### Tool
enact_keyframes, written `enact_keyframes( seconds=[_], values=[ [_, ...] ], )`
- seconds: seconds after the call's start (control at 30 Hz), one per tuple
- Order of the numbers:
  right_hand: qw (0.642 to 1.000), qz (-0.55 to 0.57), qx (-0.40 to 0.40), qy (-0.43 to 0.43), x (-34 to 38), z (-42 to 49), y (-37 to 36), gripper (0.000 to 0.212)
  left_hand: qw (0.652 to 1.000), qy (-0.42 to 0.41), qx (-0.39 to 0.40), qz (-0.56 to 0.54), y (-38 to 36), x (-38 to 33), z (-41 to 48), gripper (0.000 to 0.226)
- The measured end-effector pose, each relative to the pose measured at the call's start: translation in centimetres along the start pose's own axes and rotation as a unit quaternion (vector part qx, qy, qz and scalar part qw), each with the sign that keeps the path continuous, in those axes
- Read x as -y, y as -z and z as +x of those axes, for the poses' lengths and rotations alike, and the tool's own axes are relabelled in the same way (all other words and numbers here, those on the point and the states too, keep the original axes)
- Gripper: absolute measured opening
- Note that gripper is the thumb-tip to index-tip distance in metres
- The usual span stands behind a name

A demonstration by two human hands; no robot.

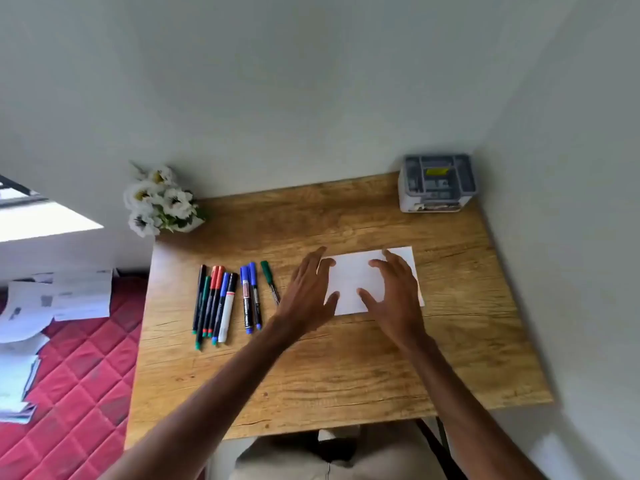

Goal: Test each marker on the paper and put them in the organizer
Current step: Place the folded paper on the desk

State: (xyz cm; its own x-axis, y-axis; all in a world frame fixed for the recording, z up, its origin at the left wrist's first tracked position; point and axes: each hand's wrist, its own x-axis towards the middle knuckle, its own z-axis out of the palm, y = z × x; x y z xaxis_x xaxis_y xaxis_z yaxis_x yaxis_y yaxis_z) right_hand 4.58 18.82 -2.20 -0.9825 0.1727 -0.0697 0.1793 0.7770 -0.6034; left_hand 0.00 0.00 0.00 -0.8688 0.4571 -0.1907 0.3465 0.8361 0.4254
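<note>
Wood-grain bench (346, 368) in a pale-walled corner, w/ white paper (353, 275) lying flat just past centre, long side across. Both hands are over the sheet: left hand (304, 299) covers its 9 o'clock edge, right hand (394, 296) its 3 o'clock half, w/ bare paper showing btwn them. Fingers (375, 263) on both are straight & spread, palms down, gripping nothing; the tips look to rest on the sheet, but can't tell if they press. Forearms come in from 6 o'clock, the left slanting from approx 7. Paper looks plain white. Markers (225, 299) lie in a row at 9 o'clock of the paper, caps toward 12: black, green, red, blue, one white-bodied. A lone green marker (268, 275) sits btwn that row & the left hand, near end just beside the wrist. Grey organizer (437, 183) stands at the bench's 1 o'clock corner, well apart from the hands. White flowers (159, 202) at 11 o'clock.
</note>
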Motion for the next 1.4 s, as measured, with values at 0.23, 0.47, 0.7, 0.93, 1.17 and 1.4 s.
enact_keyframes(
  seconds=[0.23,0.47,0.7,0.93,1.17,1.4],
  values=[
    [0.990,-0.126,-0.014,0.061,-2.7,1.0,-5.8,0.075,1.000,-0.015,-0.015,0.000,-4.2,3.8,1.4,0.075],
    [0.984,-0.136,-0.064,0.102,-3.5,-0.2,-6.0,0.072,0.993,-0.069,-0.046,0.081,-5.8,4.8,0.1,0.078],
    [0.978,-0.146,-0.092,0.118,-3.9,-0.1,-7.5,0.073,0.977,-0.106,-0.103,0.154,-8.2,5.6,-0.5,0.073],
    [0.980,-0.172,-0.032,0.097,-2.6,-0.9,-6.8,0.077,0.960,-0.096,-0.142,0.224,-8.7,5.3,-0.9,0.074],
    [0.976,-0.157,-0.010,0.151,-2.8,-2.3,-6.4,0.064,0.940,-0.066,-0.192,0.275,-8.9,3.5,-3.9,0.082],
    [0.966,-0.142,0.015,0.216,-4.1,-1.7,-5.4,0.065,0.928,-0.138,-0.227,0.263,-8.3,3.7,-6.9,0.047]
  ],
)
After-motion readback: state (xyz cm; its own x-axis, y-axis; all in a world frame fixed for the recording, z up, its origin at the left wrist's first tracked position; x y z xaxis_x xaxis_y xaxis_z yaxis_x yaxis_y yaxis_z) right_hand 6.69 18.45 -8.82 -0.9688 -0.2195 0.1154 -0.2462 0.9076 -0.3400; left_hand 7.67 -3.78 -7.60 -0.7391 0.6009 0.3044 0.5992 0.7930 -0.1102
